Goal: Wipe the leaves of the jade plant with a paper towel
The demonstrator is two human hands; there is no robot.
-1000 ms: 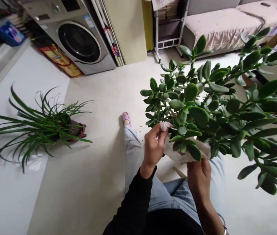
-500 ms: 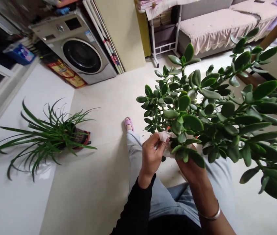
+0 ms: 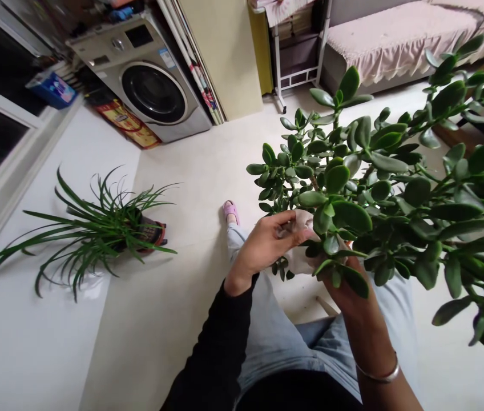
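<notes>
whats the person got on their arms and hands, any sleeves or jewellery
The left arm wears a black long sleeve that ends at the wrist. The right forearm shows no sleeve and carries a thin silver bangle. The left grip and right grip are bare, with no gloves.

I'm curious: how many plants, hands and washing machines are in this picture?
Plants: 2 (jade plant, long-leaved potted plant)
Hands: 2 (left hand, right hand)
Washing machines: 1 (front-loading washing machine)
Total: 5
</notes>
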